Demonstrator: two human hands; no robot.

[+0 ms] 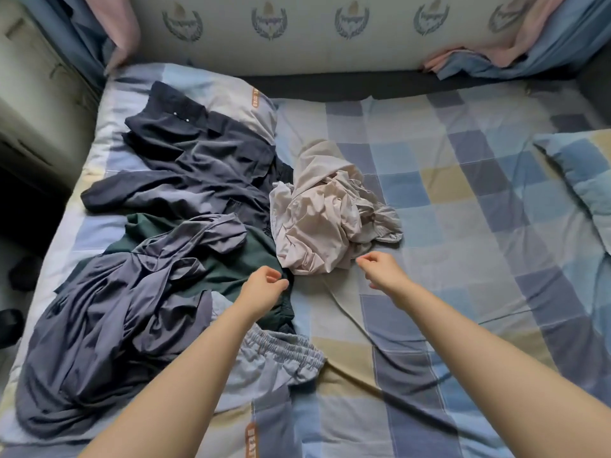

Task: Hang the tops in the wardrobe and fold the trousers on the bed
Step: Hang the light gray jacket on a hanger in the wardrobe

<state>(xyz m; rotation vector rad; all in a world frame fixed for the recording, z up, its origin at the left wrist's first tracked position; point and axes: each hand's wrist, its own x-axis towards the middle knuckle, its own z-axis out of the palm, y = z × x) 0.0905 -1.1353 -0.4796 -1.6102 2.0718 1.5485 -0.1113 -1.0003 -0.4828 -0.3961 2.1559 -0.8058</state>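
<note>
Clothes are shown heaped on the left and middle of a bed (463, 200) covered with a checked sheet in blue, grey and yellow. A dark navy shirt (198, 160) is spread over a pillow (231, 94) at the upper left. Below it a dark green garment (238, 259) is partly covered by a crumpled grey-blue garment (109, 319) that reaches toward the near left edge. A beige garment (324, 219) is bunched near the middle of the bed, just right of the dark pile. A light grey elastic waistband (284, 352) is seen beneath the left forearm. The left hand (261, 289) is held over the edge of the green garment, its fingers loosely curled with nothing gripped. The right hand (383, 269) is held just beside the near edge of the beige garment, fingers likewise loosely curled and empty. A second checked pillow (582, 173) lies at the right edge, well apart from the clothes.
</note>
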